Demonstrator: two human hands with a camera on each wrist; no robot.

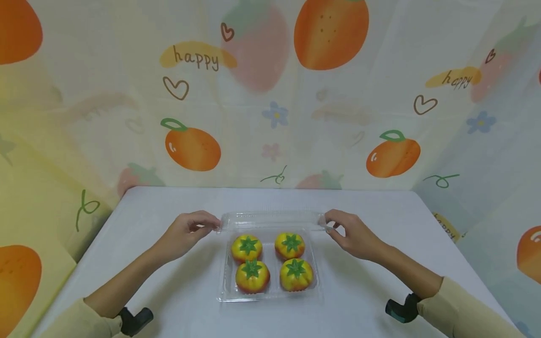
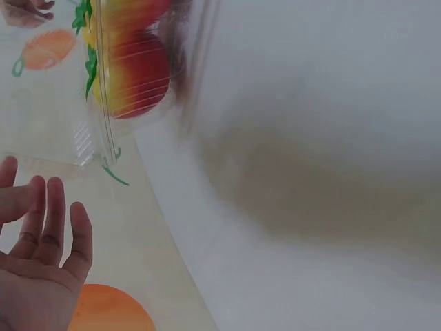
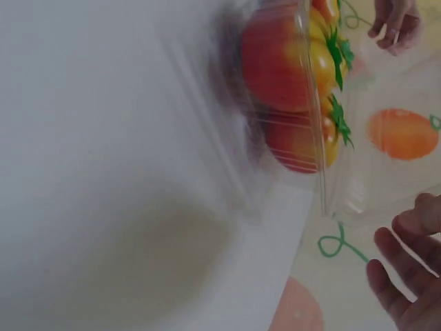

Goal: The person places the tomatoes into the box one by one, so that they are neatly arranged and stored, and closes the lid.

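Note:
A hinged clear plastic clamshell box [image 1: 224,299] sits on the table with its lid [image 1: 272,220] raised at the back. Inside are several yellow-and-red, tomato-like fruits [image 1: 252,278] with green star-shaped leaf tops, two in front and two behind. My left hand [image 1: 186,234] pinches the lid's left corner between thumb and fingers. At the opposite corner my right hand [image 1: 351,233] grips the lid the same way. Both wrist views show the box from its sides, with the fruits [image 2: 138,72] red below and yellow above.
A white-covered table [image 1: 169,300] lies under the box. Behind it and at both sides hang fruit-printed curtains [image 1: 270,141]. Dark wrist cameras [image 1: 136,321] sit at both beige sleeves [image 1: 465,314].

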